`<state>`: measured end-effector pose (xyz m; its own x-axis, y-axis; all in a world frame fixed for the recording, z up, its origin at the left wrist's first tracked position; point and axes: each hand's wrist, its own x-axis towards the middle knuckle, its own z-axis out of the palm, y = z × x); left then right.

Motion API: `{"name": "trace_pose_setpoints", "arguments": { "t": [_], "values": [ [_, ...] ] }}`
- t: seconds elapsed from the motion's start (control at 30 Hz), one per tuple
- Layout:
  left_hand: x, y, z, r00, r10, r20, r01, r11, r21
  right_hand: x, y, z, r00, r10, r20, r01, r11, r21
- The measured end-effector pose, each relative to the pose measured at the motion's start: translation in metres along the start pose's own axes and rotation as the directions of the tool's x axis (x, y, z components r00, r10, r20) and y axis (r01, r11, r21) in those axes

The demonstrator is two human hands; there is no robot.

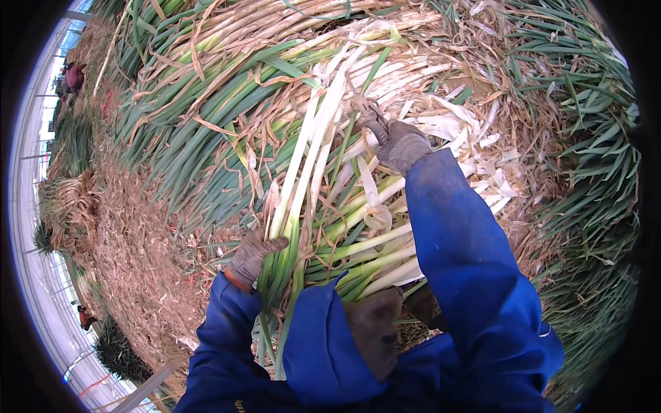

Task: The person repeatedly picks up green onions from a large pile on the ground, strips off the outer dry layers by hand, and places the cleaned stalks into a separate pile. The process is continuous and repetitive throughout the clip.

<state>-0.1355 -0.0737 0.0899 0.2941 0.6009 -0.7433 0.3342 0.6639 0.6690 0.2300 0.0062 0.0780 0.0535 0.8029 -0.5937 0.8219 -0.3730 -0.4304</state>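
My left hand [254,254], in a worn knit glove, closes around the green part of several long green onion stalks [304,170]. Their white shanks reach up and away from me, past my right hand. My right hand [400,144], gloved too, is to the right of those shanks. A brownish tapered thing [367,109] lies at its fingertips; whether it is gripped, or is part of the glove, cannot be made out. Peeled green onions [382,260] with white shanks lie crosswise below, close to my knees. A curled strip of pale peel [377,217] rests on them.
Unpeeled green onions [201,118] with dry leaves are heaped ahead and left. White peelings [459,124] litter the ground at right. More green leaves [594,124] line the right side. Onion bundles [72,201], people [74,77] and plastic sheeting [31,206] are at far left.
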Motion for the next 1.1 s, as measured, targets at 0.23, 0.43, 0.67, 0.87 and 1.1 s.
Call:
{"name": "trace_pose_setpoints", "arguments": {
  "t": [0.23,0.43,0.67,0.87,1.1],
  "values": [
    [-0.004,-0.009,-0.003,1.0,-0.005,-0.028,0.01,0.984,0.176,0.02,0.02,0.0,0.991,0.131,-0.01,-0.129,0.986,0.107],
    [-0.011,-0.017,0.002,0.997,0.006,-0.073,0.006,0.987,0.158,0.03,0.017,0.013,0.993,0.12,-0.004,-0.117,0.978,0.17],
    [-0.013,-0.01,0.007,0.994,-0.052,-0.093,0.067,0.985,0.159,0.032,0.026,0.018,0.999,0.038,0.015,-0.039,0.997,0.074],
    [-0.012,-0.014,0.011,0.996,-0.014,-0.092,0.033,0.977,0.209,0.028,0.028,0.013,0.994,0.098,0.057,-0.107,0.976,0.19],
    [-0.016,-0.012,0.017,0.988,-0.054,-0.142,0.094,0.951,0.294,0.047,0.039,0.027,0.998,0.024,0.054,-0.03,0.992,0.122]
  ]
}}
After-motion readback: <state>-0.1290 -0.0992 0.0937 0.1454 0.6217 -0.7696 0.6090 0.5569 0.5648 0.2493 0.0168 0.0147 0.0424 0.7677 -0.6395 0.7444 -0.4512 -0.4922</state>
